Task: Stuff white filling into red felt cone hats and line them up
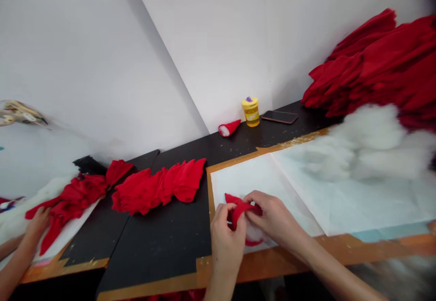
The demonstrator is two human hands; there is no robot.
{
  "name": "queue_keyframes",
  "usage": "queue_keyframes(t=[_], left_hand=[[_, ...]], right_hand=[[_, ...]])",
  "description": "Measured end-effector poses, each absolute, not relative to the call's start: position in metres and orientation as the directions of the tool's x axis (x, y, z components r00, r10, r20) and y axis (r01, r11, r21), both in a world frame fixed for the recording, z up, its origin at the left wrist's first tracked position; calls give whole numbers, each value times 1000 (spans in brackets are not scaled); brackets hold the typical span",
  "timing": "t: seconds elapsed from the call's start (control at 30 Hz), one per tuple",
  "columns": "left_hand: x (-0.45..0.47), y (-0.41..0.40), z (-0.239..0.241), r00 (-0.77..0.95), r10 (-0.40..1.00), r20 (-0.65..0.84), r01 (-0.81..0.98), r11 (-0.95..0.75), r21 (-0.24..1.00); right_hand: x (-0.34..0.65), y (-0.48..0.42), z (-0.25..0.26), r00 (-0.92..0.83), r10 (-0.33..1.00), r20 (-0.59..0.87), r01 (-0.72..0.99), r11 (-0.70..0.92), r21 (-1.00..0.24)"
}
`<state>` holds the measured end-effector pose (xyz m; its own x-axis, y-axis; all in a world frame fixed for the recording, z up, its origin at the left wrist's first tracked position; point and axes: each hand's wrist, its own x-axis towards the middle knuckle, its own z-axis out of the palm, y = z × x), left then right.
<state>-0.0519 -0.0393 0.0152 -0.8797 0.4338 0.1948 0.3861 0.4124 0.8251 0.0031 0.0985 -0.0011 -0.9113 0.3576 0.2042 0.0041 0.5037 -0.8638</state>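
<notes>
Between my two hands is a small red fabric piece (242, 210), its edge curled into a loop above the white paper. My left hand (227, 237) pinches the left side of that edge. From the right, my right hand (272, 210) grips the other side with thumb and fingers. Just below lies a stuffed red cone (254, 243) with white filling showing at its opening; whether it is joined to the piece I hold is hidden by my fingers. White paper (245, 176) covers the table under both hands.
White stuffing (371, 146) and a large red fabric heap (381, 69) lie on the right. Along the wall are a finished-looking red cone (229, 128), a yellow tub (251, 112) and a phone (279, 117). Red pieces (160, 185) lie left; another person's hand (39, 221) touches red fabric.
</notes>
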Motion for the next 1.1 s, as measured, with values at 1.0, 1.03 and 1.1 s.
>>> queue_keyframes(t=[1.0,1.03,1.1], left_hand=[[-47,-45,16,-881,454,131,316,359,878],[-44,-44,15,-891,439,120,298,364,882],[-41,-42,12,-921,375,107,265,402,876]], right_hand=[[11,105,-11,-933,360,16,63,206,-976],[9,104,-11,-929,369,13,67,204,-977],[9,102,-9,-929,370,9,70,199,-977]])
